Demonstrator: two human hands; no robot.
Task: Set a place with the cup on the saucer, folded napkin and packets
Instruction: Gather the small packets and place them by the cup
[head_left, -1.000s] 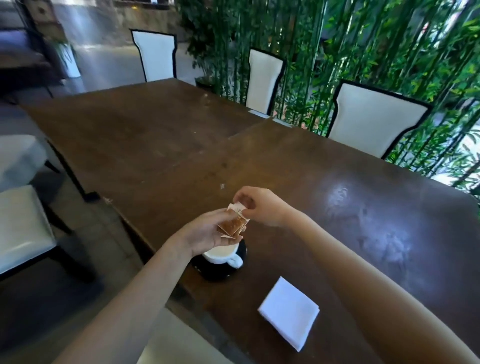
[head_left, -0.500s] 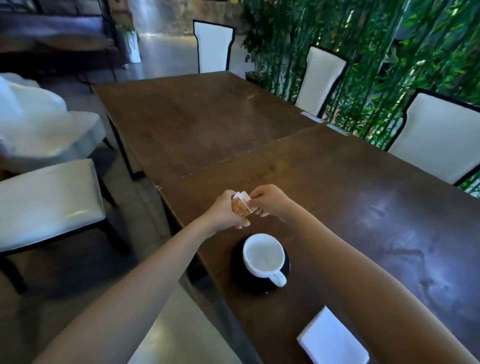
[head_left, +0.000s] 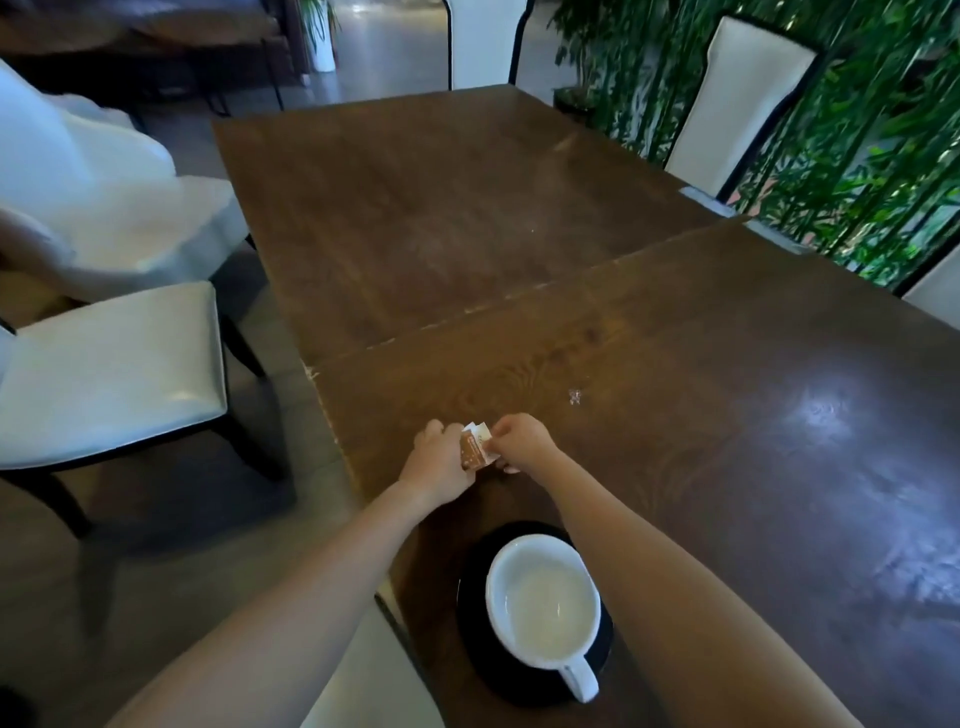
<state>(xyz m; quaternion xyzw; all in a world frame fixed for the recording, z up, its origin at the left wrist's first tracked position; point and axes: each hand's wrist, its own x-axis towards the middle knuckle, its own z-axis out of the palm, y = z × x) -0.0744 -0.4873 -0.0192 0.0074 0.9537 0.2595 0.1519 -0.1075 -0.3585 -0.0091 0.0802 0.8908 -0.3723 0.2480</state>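
A white cup (head_left: 543, 605) stands empty on a black saucer (head_left: 475, 644) near the front edge of the dark wooden table (head_left: 675, 395), its handle pointing toward me. Beyond the cup, my left hand (head_left: 436, 462) and my right hand (head_left: 522, 441) both pinch a small bunch of brown and white packets (head_left: 475, 449) just above the tabletop near its left edge. The folded napkin is out of view.
A white cushioned chair (head_left: 109, 374) stands left of the table, with white cloth (head_left: 88, 197) behind it. More white chairs (head_left: 743, 98) line the far side in front of green bamboo plants (head_left: 872, 156). A seam (head_left: 519, 296) joins two tabletops.
Both hands carried the packets away from above the cup to the table beyond it. My view swung left and down, so the napkin slid out of frame.
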